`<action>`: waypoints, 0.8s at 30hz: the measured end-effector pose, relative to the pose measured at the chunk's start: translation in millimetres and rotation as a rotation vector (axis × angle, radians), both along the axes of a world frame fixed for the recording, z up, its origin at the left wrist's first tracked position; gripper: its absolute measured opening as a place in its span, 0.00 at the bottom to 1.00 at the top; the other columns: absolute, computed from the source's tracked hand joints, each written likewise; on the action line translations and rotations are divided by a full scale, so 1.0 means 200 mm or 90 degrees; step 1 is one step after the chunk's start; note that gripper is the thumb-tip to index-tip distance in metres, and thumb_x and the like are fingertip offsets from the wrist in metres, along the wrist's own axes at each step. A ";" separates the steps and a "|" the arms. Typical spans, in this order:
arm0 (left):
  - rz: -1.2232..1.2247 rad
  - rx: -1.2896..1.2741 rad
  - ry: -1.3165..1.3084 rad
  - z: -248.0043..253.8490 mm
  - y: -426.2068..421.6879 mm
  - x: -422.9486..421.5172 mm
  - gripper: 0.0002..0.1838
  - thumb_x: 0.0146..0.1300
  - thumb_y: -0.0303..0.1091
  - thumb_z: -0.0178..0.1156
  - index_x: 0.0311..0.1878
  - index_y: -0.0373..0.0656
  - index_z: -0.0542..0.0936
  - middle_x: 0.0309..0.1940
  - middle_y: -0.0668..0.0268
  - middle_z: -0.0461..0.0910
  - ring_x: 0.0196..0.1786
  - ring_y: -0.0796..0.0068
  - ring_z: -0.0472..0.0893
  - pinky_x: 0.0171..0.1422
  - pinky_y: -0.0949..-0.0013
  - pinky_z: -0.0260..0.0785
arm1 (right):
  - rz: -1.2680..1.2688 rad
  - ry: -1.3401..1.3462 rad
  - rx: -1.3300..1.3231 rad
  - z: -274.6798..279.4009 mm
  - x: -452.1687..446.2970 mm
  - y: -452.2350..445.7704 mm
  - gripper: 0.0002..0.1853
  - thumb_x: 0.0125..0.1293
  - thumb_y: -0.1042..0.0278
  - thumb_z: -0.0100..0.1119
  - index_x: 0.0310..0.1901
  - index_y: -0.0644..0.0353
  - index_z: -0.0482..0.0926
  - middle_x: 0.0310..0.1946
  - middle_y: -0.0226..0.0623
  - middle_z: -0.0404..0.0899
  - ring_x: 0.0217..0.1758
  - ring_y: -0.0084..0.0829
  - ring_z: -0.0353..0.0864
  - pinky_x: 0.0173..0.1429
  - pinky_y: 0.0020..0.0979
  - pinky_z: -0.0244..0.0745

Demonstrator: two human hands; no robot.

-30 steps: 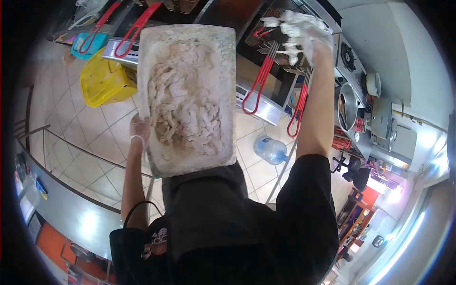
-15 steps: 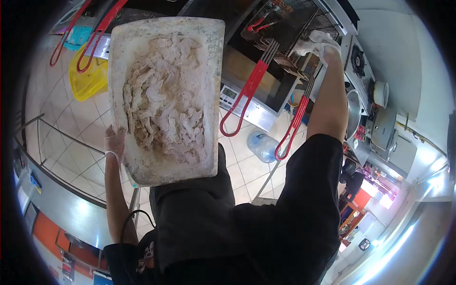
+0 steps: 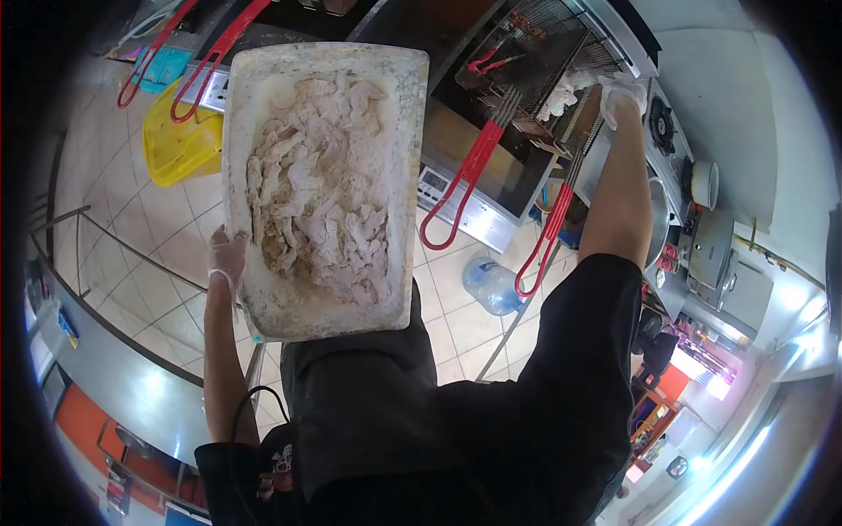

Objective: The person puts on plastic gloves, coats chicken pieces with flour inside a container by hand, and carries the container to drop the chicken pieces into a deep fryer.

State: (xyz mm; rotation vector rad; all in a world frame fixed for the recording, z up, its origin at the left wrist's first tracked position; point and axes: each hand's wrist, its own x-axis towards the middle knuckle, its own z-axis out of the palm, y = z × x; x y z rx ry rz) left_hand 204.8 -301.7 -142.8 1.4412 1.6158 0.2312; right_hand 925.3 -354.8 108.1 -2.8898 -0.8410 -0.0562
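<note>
My left hand (image 3: 228, 254), in a clear glove, is closed on the left rim of a large whitish tub (image 3: 241, 105). Inside the tub lie many flour-coated pieces of meat (image 3: 320, 197) in loose flour. My right hand (image 3: 624, 103), gloved and dusted white, is at the right side of a fryer basket (image 3: 583, 123). Its fingers look loosely spread with nothing held, though they are slightly blurred. A clump of floured meat pieces (image 3: 560, 98) lies in that basket, just left of the hand. The basket's red handle (image 3: 551, 232) points toward me.
Another red-handled basket (image 3: 474, 171) sits in the fryer (image 3: 504, 188); more red handles (image 3: 210, 70) stick out at upper left. A yellow crate (image 3: 180, 145) and a clear water jug (image 3: 493, 285) are on the tiled floor. A gas burner (image 3: 660, 127) and pot (image 3: 704, 184) stand right.
My right hand has moved right, away from the floured meat pieces, which are left in the basket. The tub, still in my left hand, appears slightly further right and lower in view.
</note>
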 end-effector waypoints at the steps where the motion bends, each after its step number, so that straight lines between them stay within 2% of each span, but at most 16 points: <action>1: 0.002 0.001 0.003 -0.05 0.00 -0.01 0.22 0.53 0.35 0.55 0.51 0.38 0.67 0.36 0.60 0.75 0.35 0.71 0.73 0.37 0.67 0.66 | 0.011 -0.090 -0.041 0.02 -0.02 0.00 0.19 0.53 0.59 0.57 0.46 0.55 0.73 0.47 0.34 0.74 0.50 0.26 0.73 0.53 0.25 0.66; 3: -0.036 0.009 0.016 -0.18 0.01 -0.06 0.26 0.51 0.36 0.56 0.52 0.34 0.67 0.38 0.54 0.76 0.39 0.67 0.75 0.43 0.66 0.66 | 0.109 -0.091 0.075 0.11 -0.10 0.01 0.16 0.53 0.64 0.55 0.44 0.58 0.74 0.44 0.35 0.75 0.47 0.26 0.73 0.51 0.25 0.67; 4: -0.027 -0.054 -0.051 -0.11 0.03 -0.04 0.25 0.50 0.36 0.56 0.51 0.33 0.67 0.39 0.53 0.76 0.40 0.65 0.75 0.43 0.65 0.66 | 0.163 -0.043 0.165 0.17 -0.19 0.02 0.14 0.53 0.67 0.54 0.42 0.59 0.74 0.42 0.35 0.76 0.45 0.27 0.74 0.49 0.25 0.67; 5: -0.013 -0.116 -0.115 -0.01 0.04 0.00 0.25 0.50 0.36 0.56 0.50 0.32 0.68 0.39 0.52 0.76 0.40 0.64 0.75 0.44 0.64 0.66 | 0.217 0.027 0.265 0.23 -0.30 0.03 0.12 0.53 0.69 0.53 0.41 0.60 0.75 0.40 0.36 0.76 0.43 0.27 0.74 0.48 0.24 0.67; 7: 0.020 0.038 -0.095 -0.12 0.00 0.02 0.22 0.49 0.35 0.55 0.47 0.31 0.70 0.36 0.53 0.77 0.38 0.64 0.76 0.43 0.65 0.67 | 0.260 0.220 0.438 0.31 -0.66 0.06 0.10 0.53 0.74 0.52 0.38 0.62 0.76 0.37 0.36 0.78 0.40 0.27 0.75 0.46 0.24 0.68; 8: 0.017 0.011 -0.122 -0.16 0.02 0.02 0.20 0.49 0.35 0.55 0.44 0.31 0.72 0.34 0.54 0.78 0.37 0.65 0.76 0.43 0.66 0.67 | 0.261 0.328 0.526 0.34 -0.92 0.08 0.10 0.54 0.77 0.50 0.37 0.64 0.77 0.35 0.36 0.78 0.39 0.24 0.74 0.44 0.23 0.67; 9: 0.010 -0.017 -0.151 -0.17 0.01 0.00 0.18 0.49 0.35 0.55 0.42 0.31 0.73 0.32 0.55 0.79 0.35 0.65 0.77 0.42 0.67 0.67 | 0.258 0.352 0.529 0.26 -1.09 0.05 0.10 0.54 0.77 0.50 0.37 0.64 0.77 0.35 0.36 0.78 0.39 0.24 0.74 0.44 0.23 0.67; 10: -0.016 0.001 -0.145 0.01 0.01 0.04 0.17 0.50 0.35 0.55 0.40 0.32 0.74 0.31 0.56 0.79 0.34 0.65 0.77 0.42 0.67 0.67 | 0.279 0.302 0.526 0.20 -1.22 0.02 0.13 0.56 0.77 0.45 0.42 0.62 0.76 0.39 0.36 0.77 0.43 0.27 0.74 0.49 0.24 0.66; 11: -0.045 0.017 -0.143 0.18 0.01 0.09 0.16 0.50 0.35 0.54 0.39 0.33 0.75 0.30 0.56 0.79 0.34 0.65 0.77 0.42 0.67 0.67 | 0.467 0.082 0.260 0.24 -1.50 0.02 0.16 0.57 0.75 0.43 0.46 0.59 0.74 0.44 0.38 0.74 0.48 0.30 0.72 0.54 0.26 0.64; 12: -0.046 0.016 -0.131 0.20 -0.01 0.08 0.16 0.50 0.35 0.54 0.39 0.33 0.75 0.30 0.56 0.79 0.34 0.65 0.77 0.42 0.67 0.67 | 0.644 -0.185 0.080 0.29 -1.78 0.02 0.18 0.57 0.72 0.42 0.51 0.57 0.72 0.49 0.39 0.72 0.53 0.33 0.69 0.59 0.28 0.62; 13: -0.033 -0.009 -0.189 0.19 0.00 0.08 0.16 0.50 0.36 0.54 0.38 0.33 0.75 0.30 0.54 0.79 0.34 0.63 0.78 0.41 0.66 0.67 | 0.662 -0.124 0.104 0.17 -1.96 -0.04 0.19 0.57 0.71 0.43 0.51 0.57 0.71 0.49 0.40 0.71 0.54 0.34 0.69 0.59 0.29 0.61; 15: -0.021 -0.033 -0.250 0.17 0.03 0.09 0.16 0.49 0.37 0.53 0.37 0.33 0.75 0.30 0.52 0.78 0.34 0.61 0.78 0.40 0.65 0.67 | 0.585 0.150 0.140 -0.14 -2.27 -0.15 0.20 0.55 0.68 0.45 0.52 0.57 0.70 0.50 0.41 0.70 0.54 0.35 0.68 0.59 0.31 0.60; 17: -0.052 -0.027 -0.019 0.13 0.04 0.09 0.17 0.49 0.38 0.52 0.35 0.34 0.76 0.28 0.51 0.78 0.32 0.60 0.78 0.37 0.65 0.67 | 0.539 0.231 0.042 -0.48 -2.48 -0.25 0.22 0.54 0.65 0.47 0.52 0.57 0.69 0.51 0.42 0.69 0.54 0.36 0.67 0.60 0.33 0.59; 20: -0.123 -0.065 -0.071 0.04 0.08 0.07 0.19 0.49 0.36 0.57 0.41 0.33 0.74 0.32 0.55 0.78 0.35 0.66 0.76 0.40 0.67 0.66 | 0.498 0.150 -0.089 -0.86 -2.59 -0.37 0.25 0.51 0.60 0.49 0.53 0.58 0.67 0.51 0.43 0.68 0.55 0.37 0.65 0.60 0.35 0.57; 24: -0.050 -0.102 -0.070 0.21 0.05 0.10 0.18 0.48 0.36 0.57 0.41 0.34 0.75 0.32 0.56 0.78 0.36 0.66 0.77 0.41 0.67 0.66 | 0.462 0.029 -0.128 -1.02 -2.62 -0.40 0.31 0.48 0.54 0.53 0.55 0.58 0.65 0.53 0.46 0.65 0.56 0.40 0.63 0.60 0.39 0.55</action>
